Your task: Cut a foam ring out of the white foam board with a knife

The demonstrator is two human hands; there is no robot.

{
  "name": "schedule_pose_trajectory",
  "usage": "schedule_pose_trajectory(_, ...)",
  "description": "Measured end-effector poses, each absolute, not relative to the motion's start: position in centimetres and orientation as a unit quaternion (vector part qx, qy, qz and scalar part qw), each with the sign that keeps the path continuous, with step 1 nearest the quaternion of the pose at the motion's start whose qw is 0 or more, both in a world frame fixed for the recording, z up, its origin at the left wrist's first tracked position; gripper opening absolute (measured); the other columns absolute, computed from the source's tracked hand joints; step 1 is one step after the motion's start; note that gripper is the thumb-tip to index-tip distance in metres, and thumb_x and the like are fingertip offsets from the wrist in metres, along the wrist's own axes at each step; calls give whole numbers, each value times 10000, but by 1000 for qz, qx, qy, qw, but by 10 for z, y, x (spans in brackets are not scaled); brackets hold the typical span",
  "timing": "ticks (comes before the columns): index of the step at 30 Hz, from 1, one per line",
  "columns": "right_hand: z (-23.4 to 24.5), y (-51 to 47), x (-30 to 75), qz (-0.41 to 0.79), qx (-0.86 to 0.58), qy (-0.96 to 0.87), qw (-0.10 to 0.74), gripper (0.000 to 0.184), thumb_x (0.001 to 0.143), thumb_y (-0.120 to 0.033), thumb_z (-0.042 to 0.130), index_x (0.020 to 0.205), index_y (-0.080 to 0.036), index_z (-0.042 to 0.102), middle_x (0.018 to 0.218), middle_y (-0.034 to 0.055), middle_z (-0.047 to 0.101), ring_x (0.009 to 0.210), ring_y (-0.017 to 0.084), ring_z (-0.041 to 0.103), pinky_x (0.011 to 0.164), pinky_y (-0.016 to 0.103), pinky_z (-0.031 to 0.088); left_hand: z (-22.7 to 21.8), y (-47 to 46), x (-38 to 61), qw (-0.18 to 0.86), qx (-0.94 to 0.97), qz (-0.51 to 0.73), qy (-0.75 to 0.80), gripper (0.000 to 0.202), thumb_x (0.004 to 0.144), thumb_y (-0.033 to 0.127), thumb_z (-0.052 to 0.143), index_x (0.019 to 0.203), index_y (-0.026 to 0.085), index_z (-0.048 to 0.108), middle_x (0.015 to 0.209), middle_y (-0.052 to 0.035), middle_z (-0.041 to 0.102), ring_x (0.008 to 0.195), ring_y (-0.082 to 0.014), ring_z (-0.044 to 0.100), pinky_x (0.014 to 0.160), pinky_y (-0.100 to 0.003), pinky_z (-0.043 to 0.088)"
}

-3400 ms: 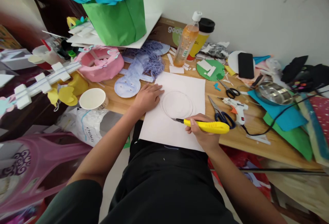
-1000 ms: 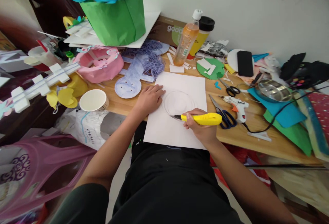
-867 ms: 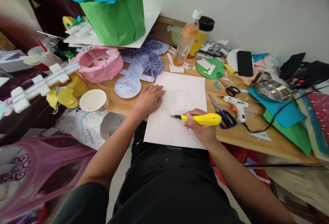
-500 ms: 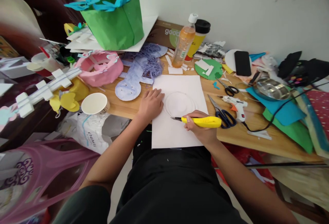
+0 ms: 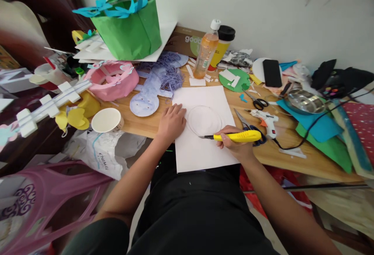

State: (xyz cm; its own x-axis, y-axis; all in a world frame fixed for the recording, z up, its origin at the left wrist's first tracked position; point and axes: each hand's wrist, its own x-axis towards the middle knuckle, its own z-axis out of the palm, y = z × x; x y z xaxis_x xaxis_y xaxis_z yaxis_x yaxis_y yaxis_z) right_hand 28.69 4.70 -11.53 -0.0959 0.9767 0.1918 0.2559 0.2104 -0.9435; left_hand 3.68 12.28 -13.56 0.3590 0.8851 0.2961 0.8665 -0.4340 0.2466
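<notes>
A white board (image 5: 201,155) lies at the table's front edge, slightly overhanging it, with a circle drawn in thin lines on its upper half. My left hand (image 5: 172,121) rests flat on the board's left edge, fingers stretched out beside the circle. In my right hand (image 5: 233,146) is a yellow utility knife (image 5: 244,136), held with its handle pointing right. Its dark blade points left, and the tip is at the lower edge of the circle. Partly under the knife and right hand, dark-handled scissors (image 5: 244,120) lie to the right of the board.
A hot glue gun (image 5: 267,121) with a black cord and smaller scissors (image 5: 258,103) lie right. Behind the board stand a drink bottle (image 5: 206,54) and a lidded cup (image 5: 223,42). Leftward are a paper cup (image 5: 107,120), a pink paper ring (image 5: 117,83) and a green basket (image 5: 128,32).
My right hand and the knife have moved a little to the right along the circle's lower edge. The board has turned slightly; my left hand stays on it.
</notes>
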Motion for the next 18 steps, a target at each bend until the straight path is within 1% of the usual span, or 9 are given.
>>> schedule_pose_trajectory(9, -112, 50, 284, 381, -489, -640, 453, 190, 876, -347, 700, 812, -172, 735, 670, 5, 672, 499, 130, 630, 483, 267, 520, -138, 123, 36, 20, 824, 198, 530, 342, 970, 187, 471, 1254, 223, 657, 1435, -86, 606, 1365, -291, 511, 1136, -482, 413)
schedule_pose_trajectory(18, -114, 50, 283, 379, -492, -640, 452, 192, 883, -340, 689, 805, -170, 729, 644, -3, 665, 465, 119, 607, 455, 256, 500, -137, 123, 35, 17, 826, 193, 529, 340, 978, 198, 468, 1261, 195, 656, 1434, -94, 607, 1363, -293, 511, 1141, -461, 413)
